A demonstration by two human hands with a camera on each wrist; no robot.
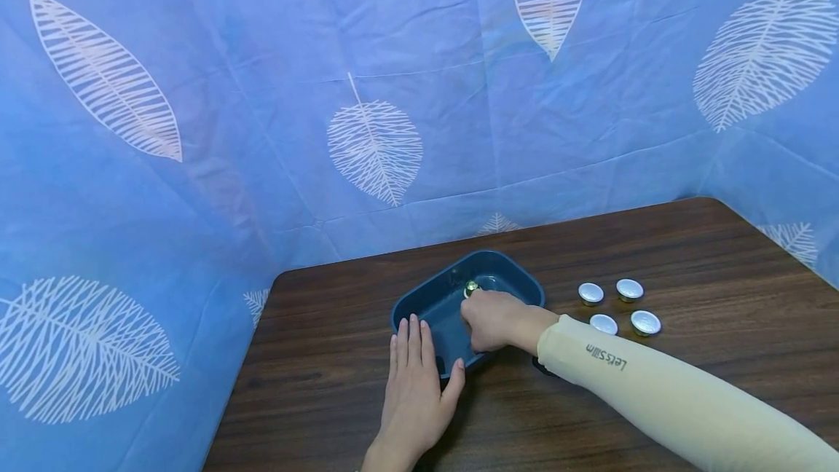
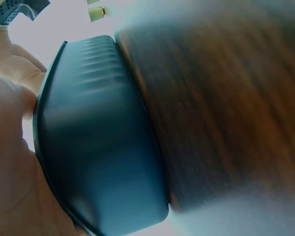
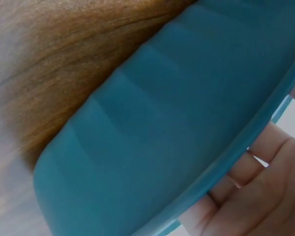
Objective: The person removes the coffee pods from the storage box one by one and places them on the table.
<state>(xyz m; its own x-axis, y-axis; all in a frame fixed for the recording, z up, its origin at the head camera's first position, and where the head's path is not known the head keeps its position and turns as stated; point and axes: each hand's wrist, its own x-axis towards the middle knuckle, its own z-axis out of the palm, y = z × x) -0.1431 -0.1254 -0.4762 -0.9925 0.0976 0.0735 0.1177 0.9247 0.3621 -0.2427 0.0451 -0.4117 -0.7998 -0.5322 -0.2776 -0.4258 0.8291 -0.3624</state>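
A dark teal rectangular bin sits on the table. My right hand reaches into it over the near right side with curled fingers. At its fingertips is a small gold-green coffee capsule, mostly covered by the hand. The right wrist view shows the fingers behind the bin's rim, with the capsule out of sight. My left hand rests at the bin's near left rim, fingers straight and thumb spread. In the left wrist view, the palm lies along the rim beside the ribbed outer wall.
Several gold coffee capsules with silver lids stand on the dark wooden table, right of the bin and just beyond the right forearm's cream sleeve. A blue leaf-patterned cloth hangs behind the table's far edge.
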